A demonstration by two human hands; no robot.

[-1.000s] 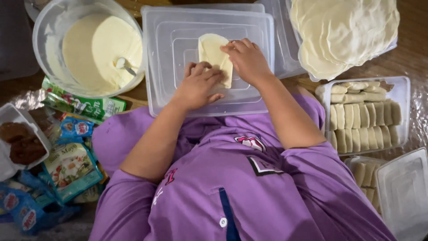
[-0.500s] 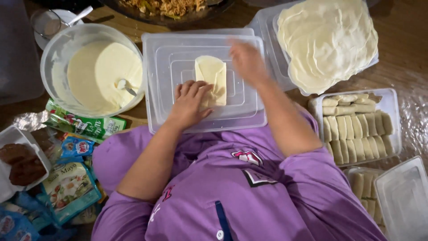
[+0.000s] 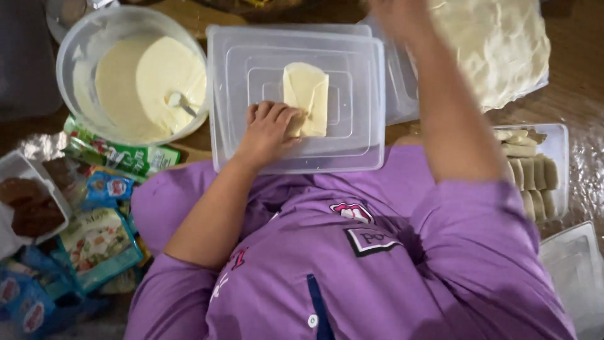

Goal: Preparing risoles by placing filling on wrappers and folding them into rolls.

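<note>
Head view — right hand (image 3: 402, 16) has left folded wrapper (image 3: 306, 97), grip unclear, now at wrapper stack (image 3: 497, 44); left hand (image 3: 267, 129) pins wrapper — fingers flat.

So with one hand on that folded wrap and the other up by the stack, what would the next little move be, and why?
Probably the left hand keeps pinning the folded wrap on the plastic lid so it doesn't spring open. The right hand is lifted off it, blurred, up near the stack of thin sheets, so only the left is holding the fold.
</note>
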